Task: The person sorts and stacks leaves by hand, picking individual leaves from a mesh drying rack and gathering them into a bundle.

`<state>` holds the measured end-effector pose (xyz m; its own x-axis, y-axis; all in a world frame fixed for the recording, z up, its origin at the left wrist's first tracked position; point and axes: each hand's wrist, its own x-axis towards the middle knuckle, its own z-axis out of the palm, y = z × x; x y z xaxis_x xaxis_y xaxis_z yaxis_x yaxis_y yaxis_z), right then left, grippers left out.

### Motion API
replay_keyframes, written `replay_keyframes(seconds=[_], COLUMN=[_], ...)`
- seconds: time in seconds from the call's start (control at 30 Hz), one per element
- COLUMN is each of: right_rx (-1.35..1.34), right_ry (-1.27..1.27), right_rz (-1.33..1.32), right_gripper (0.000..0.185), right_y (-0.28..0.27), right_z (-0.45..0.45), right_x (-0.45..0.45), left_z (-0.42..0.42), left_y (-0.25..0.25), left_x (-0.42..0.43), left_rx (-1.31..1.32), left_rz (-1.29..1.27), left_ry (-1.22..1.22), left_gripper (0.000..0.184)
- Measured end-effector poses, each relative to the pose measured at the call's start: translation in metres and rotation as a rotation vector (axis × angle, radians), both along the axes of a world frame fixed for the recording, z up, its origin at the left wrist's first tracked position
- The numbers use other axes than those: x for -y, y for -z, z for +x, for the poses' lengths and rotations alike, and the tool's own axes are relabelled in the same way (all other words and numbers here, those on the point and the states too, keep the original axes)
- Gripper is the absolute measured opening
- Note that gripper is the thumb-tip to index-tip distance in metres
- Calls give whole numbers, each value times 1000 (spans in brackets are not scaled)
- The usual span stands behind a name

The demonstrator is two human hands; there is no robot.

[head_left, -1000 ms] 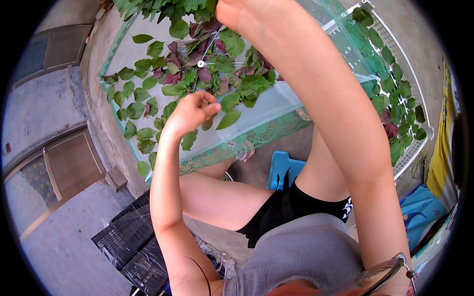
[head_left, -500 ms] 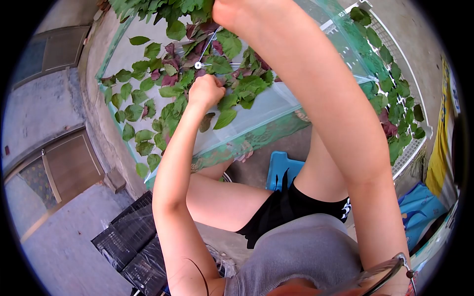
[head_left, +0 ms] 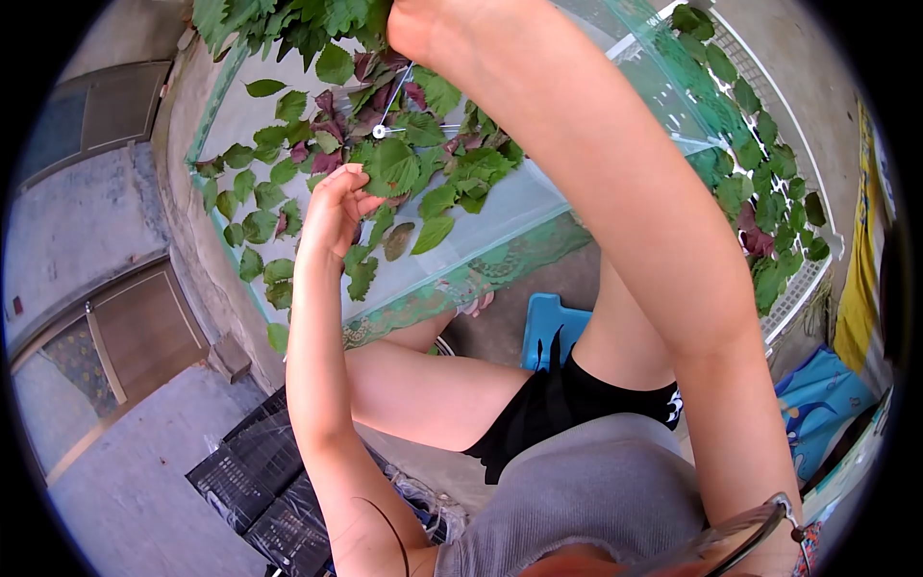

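My left hand is raised over the spread leaves, thumb and fingers closed on the edge of a broad green perilla leaf. At the top edge, my right hand shows only near the wrist; its fingers are out of sight. Against it is a thick bunch of green perilla leaves, held above the others. Below both hands, loose green and purple leaves lie on a pale mesh cover with a green lace border. Its white hub and thin ribs show among the leaves.
A white plastic rack with more leaves stands at the right. A blue plastic stool is between my legs. Black plastic-wrapped crates lie at lower left, and a blue printed cloth is at lower right.
My left hand has risen from the leaf pile and shifted left, now with a leaf in its fingers. The right wrist and the bunch have moved slightly left together.
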<state>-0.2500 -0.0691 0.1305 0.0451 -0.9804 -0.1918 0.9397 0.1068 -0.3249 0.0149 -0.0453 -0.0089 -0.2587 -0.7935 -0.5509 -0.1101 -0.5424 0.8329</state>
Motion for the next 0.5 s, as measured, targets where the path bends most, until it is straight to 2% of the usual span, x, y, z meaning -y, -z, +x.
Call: replay_keyframes(seconds=[0.1,0.2,0.27,0.37,0.4,0.5], right_rx=[47,51,79,67,80,69], right_ry=[-41,21,-4,7,-11,-9], right_rz=[-4,-159,-247,-215,-221,-195], right_gripper=[15,16,17,17,17,17], right_y=[2,13,17,16,17,13], right_z=[-3,-4,-6,-7,-7,-8], right_x=[1,3,9,10,11,8], left_z=[-15,-40,-65,-92,-105,-124], left_y=[-8,-21,-35,-39,-41,-47], left_x=[-15,-26,-35,-47,-51,-60], left_rx=[-88,-76,-143,-279,-185,164], left_rz=[-75,-174,-167,-35,-31,21], left_ry=[-22,43,61,77,48,221], left_gripper=[12,12,12,15,19,29])
